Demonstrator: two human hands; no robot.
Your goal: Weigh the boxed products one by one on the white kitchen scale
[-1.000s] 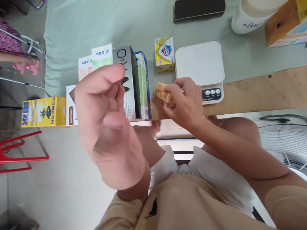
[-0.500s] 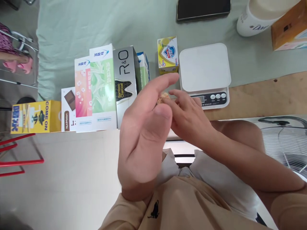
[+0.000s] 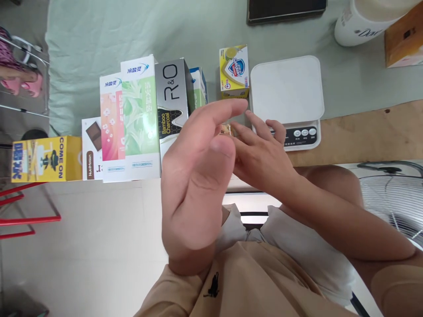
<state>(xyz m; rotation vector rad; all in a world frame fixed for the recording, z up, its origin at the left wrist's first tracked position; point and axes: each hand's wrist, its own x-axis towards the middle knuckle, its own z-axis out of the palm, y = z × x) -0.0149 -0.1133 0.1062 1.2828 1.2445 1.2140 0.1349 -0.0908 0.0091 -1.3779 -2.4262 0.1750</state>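
My left hand is raised close to the camera, its thumb and fingers curled round a narrow gap. In that gap shows a bit of a small shiny orange-and-gold packet, the rest of it covered by my hands. My right hand meets the packet from the right, its thumb side hidden behind my left thumb and its other fingers spread. Just beyond my right fingertips lie a white kitchen scale and a yellow Safeguard soap box.
Left of my hands stand a grey R&O box, green and pink toothpaste boxes, a white chocolate-pictured box and a yellow box. Farther back are a black phone, a Dove tub and an orange box.
My right hand's outer fingers have spread and straightened toward the scale. The packet in the gap now looks shinier. The view has shifted slightly; my left hand keeps its curl.
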